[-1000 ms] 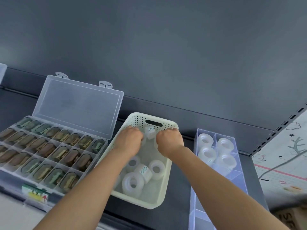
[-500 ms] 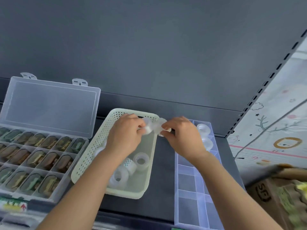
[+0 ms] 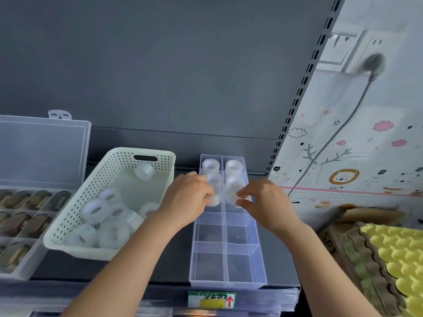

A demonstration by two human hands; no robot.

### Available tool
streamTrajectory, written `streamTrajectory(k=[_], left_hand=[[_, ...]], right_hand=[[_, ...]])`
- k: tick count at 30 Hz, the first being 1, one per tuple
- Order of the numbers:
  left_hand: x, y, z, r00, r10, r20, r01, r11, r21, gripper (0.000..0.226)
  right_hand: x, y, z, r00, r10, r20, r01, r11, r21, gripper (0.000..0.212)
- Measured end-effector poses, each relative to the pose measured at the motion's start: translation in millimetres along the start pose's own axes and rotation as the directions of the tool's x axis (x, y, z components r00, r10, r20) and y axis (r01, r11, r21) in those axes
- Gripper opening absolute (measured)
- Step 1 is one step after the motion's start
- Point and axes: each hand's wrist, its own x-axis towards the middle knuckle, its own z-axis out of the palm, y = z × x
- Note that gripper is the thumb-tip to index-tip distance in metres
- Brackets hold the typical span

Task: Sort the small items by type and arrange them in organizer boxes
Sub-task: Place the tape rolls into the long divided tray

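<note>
Left hand (image 3: pixel 190 199) and right hand (image 3: pixel 269 200) are each pinching 1 small translucent white tape roll, left roll (image 3: pixel 214 200) and right roll (image 3: pixel 230 195). Both rolls are held low over the 3rd row of the clear plastic divided organizer box (image 3: pixel 229 283), 1 per column. Fingers curl round the roll sides from above, probably so each drops straight into its own cell without snagging the divider. I can't tell whether the rolls already touch the cell floor, the fingers hide that. The rear 2 rows hold 4 matching rolls (image 3: pixel 210 166), 1 per cell, hole up, so filling looks back to front and the near rows show empty. The organizer sits lengthwise on the dark shelf (image 3: pixel 178 266), just right of the pale green perforated plastic basket (image 3: pixel 75 251), which keeps the reach short. The basket holds the loose unsorted rolls (image 3: pixel 112 235), lying at mixed angles, some with dotted wrap. Far left is a clear lidded compartment case (image 3: pixel 23 274), lid up, cells filled with brown-green oval items (image 3: pixel 34 225), apparently a type already sorted. Guess: task roughly mid-way for the tape. Risk: a roll tipping on edge in the cell
</note>
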Motion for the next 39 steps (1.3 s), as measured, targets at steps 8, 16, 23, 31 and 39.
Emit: streamTrajectory(k=[8, 16, 23, 31, 39], left_hand=[[14, 3, 16, 0.985, 0.003, 0.17, -0.018, 0.996, 0.085, 0.017], [21, -1, 22, 0.957, 0.05, 0.285, -0.065, 0.997, 0.045, 0.018], [24, -8, 27, 0.915, 0.008, 0.403, -0.016, 1.0, 0.016, 0.026], [12, -9, 1, 0.982, 0.025, 0.186, 0.0, 0.991, -0.132, 0.017], [-37, -85, -53, 0.913, -0.35, 0.21, 0.372, 0.925, -0.074, 0.015]], right_hand=[[14, 8, 11, 0.969, 0.043, 0.244, -0.011, 0.992, -0.129, 0.02], [29, 8, 16, 0.918, 0.055, 0.394, 0.009, 0.987, -0.159, 0.019], [37, 10, 17, 0.866, 0.061, 0.496, 0.016, 0.989, -0.149, 0.017], [44, 2, 21, 0.936, 0.05, 0.348, 0.008, 0.987, -0.163, 0.008], [57, -88, 20, 0.941, -0.27, 0.205, 0.232, 0.953, 0.193, 0.013]])
